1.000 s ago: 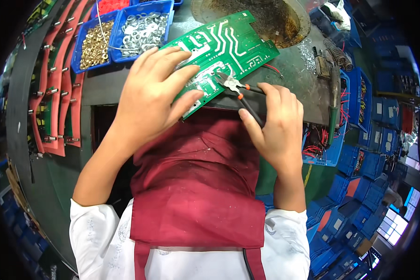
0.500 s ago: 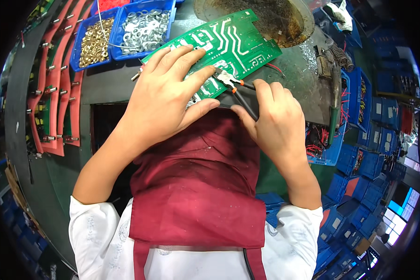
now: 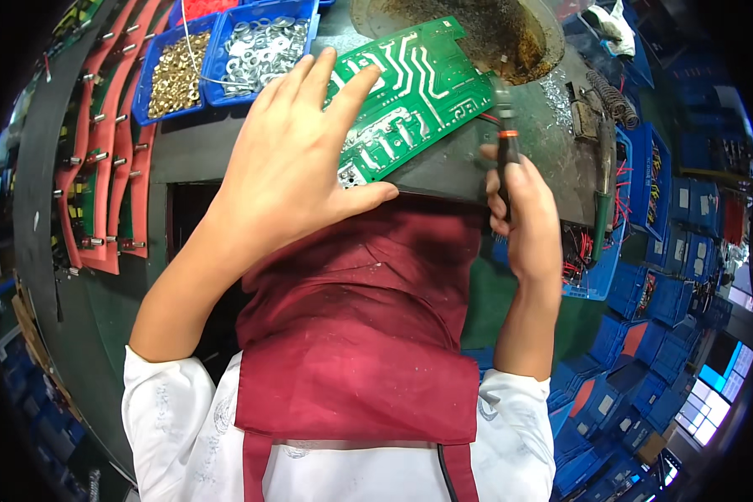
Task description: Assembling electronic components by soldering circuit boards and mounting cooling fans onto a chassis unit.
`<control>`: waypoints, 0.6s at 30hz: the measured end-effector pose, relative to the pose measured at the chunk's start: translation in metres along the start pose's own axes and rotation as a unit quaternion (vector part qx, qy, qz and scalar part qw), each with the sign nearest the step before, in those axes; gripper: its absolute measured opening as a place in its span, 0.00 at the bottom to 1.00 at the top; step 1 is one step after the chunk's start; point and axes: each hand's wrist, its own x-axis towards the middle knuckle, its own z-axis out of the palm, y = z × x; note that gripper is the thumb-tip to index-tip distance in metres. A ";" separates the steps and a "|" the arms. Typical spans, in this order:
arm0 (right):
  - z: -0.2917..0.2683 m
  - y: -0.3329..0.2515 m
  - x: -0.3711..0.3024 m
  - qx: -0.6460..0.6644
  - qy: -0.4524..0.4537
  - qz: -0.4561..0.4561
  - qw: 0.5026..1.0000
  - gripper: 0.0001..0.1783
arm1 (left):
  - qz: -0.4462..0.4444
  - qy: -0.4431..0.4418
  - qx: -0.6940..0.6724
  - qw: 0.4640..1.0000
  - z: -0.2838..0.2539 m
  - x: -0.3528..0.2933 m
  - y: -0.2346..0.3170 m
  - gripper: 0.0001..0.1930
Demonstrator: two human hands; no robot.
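Observation:
A green circuit board (image 3: pixel 443 92) lies aslant on the bench, its pale solder tracks facing up. Over its left end spreads my left hand (image 3: pixel 297 151), fingers stretched and apart; it hides that end, and whether it touches the board I cannot tell. To the right of the board, my right hand (image 3: pixel 523 197) is wrapped round a pair of cutting pliers (image 3: pixel 509 138) with dark handles and an orange band. The pliers point away from me, off the board, and their jaws are smeared by motion.
Blue bins hold brass nuts (image 3: pixel 178 75) and silver washers (image 3: pixel 259 50) at the back left. Red strips with metal posts (image 3: pixel 100 159) stand at left. A stained round basin (image 3: pixel 510 38) lies behind the board. At right are a soldering iron (image 3: pixel 601 205) and a blue crate of wires (image 3: pixel 590 289).
My right hand has carried the pliers rightward off the board and turned them upright. My left hand's fingers have straightened and lifted from their curled pose on the board.

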 end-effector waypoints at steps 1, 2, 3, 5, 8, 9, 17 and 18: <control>-0.008 0.003 -0.002 0.099 -0.030 -0.011 0.995 0.38 | -0.009 -0.014 0.007 1.000 0.000 0.003 0.002 0.55; -0.017 0.009 -0.006 0.197 -0.057 -0.022 0.979 0.42 | -0.009 -0.023 0.004 1.000 0.002 0.008 0.004 0.57; -0.026 0.013 -0.008 0.207 -0.082 -0.040 0.974 0.44 | -0.009 -0.022 0.005 1.000 0.002 0.011 0.004 0.57; -0.036 0.012 -0.020 0.090 -0.005 -0.056 0.994 0.44 | -0.012 -0.032 0.023 0.999 0.004 0.015 0.006 0.57; -0.041 0.008 -0.037 -0.175 0.129 -0.093 0.972 0.40 | -0.011 -0.041 0.019 0.999 0.005 0.020 0.016 0.56; -0.042 0.008 -0.042 -0.278 0.186 -0.086 0.938 0.40 | -0.015 -0.050 0.033 0.998 0.006 0.022 0.020 0.55; -0.073 0.021 -0.046 -0.486 0.234 -0.200 0.818 0.40 | 0.002 0.039 0.023 0.999 -0.010 -0.009 0.057 0.55; -0.074 0.023 -0.041 -0.511 0.234 -0.221 0.797 0.39 | 0.003 0.044 0.015 0.999 -0.014 -0.016 0.058 0.55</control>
